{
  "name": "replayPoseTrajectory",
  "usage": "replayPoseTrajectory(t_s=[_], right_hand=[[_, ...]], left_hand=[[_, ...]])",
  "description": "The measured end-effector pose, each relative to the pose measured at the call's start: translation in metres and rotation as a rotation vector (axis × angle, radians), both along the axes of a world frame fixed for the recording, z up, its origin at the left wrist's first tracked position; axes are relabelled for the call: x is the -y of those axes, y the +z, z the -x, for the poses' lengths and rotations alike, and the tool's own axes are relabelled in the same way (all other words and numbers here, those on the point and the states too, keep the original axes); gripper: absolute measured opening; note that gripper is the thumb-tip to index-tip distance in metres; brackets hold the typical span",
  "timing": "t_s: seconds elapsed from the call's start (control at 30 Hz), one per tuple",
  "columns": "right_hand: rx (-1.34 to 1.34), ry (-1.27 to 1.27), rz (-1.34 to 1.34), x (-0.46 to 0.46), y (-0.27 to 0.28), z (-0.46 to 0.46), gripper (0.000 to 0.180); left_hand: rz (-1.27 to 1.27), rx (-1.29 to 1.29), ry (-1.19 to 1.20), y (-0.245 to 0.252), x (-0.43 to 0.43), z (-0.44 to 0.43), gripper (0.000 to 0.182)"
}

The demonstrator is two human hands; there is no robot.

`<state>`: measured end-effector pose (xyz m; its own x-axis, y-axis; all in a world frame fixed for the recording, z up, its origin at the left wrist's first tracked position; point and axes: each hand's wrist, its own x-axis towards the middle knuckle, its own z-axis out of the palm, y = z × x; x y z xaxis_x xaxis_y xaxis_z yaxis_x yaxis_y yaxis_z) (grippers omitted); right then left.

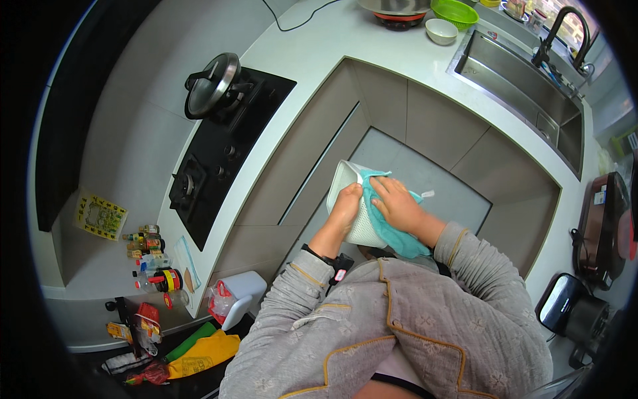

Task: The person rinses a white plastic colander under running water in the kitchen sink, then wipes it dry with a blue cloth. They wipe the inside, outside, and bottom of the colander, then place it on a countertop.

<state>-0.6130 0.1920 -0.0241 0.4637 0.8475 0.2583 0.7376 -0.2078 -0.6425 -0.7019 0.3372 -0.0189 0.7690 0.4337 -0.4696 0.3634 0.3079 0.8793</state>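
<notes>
A white perforated plastic basket (366,224) is held tilted in front of my body, above the floor between the counters. My left hand (347,207) grips its rim, the thumb on the near side. A turquoise cloth (394,237) lies over the basket's right side and hangs down toward my lap. My right hand (397,203) presses the cloth against the basket with its fingers spread over the fabric. The cloth's white tag sticks out on the right.
A black gas hob (234,144) with a lidded pan (212,90) is at the left. Ahead on the counter stand a white bowl (441,32) and a green basket (456,14). The steel sink (513,75) lies at the upper right. Condiment bottles (167,280) and a white bin (249,287) are lower left.
</notes>
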Motion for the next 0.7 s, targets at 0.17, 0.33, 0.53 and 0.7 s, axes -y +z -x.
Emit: replayPoseTrajectory(t_s=[0.17, 0.33, 0.53, 0.7], right_hand=[[0.116, 0.028, -0.049, -0.004, 0.005, 0.016, 0.051], [-0.123, 0.039, -0.075, -0.019, 0.007, 0.004, 0.051], [-0.149, -0.057, -0.053, -0.039, -0.021, -0.080, 0.051], [-0.084, 0.044, -0.143, -0.034, 0.002, -0.046, 0.049]], left_hand=[[-0.572, -0.153, 0.176, -0.002, 0.011, 0.004, 0.044], [-0.707, 0.046, 0.211, 0.016, 0.014, 0.021, 0.048], [-0.754, 0.324, 0.238, 0.036, 0.016, 0.037, 0.049], [-0.799, 0.279, 0.283, 0.036, 0.002, 0.030, 0.050]])
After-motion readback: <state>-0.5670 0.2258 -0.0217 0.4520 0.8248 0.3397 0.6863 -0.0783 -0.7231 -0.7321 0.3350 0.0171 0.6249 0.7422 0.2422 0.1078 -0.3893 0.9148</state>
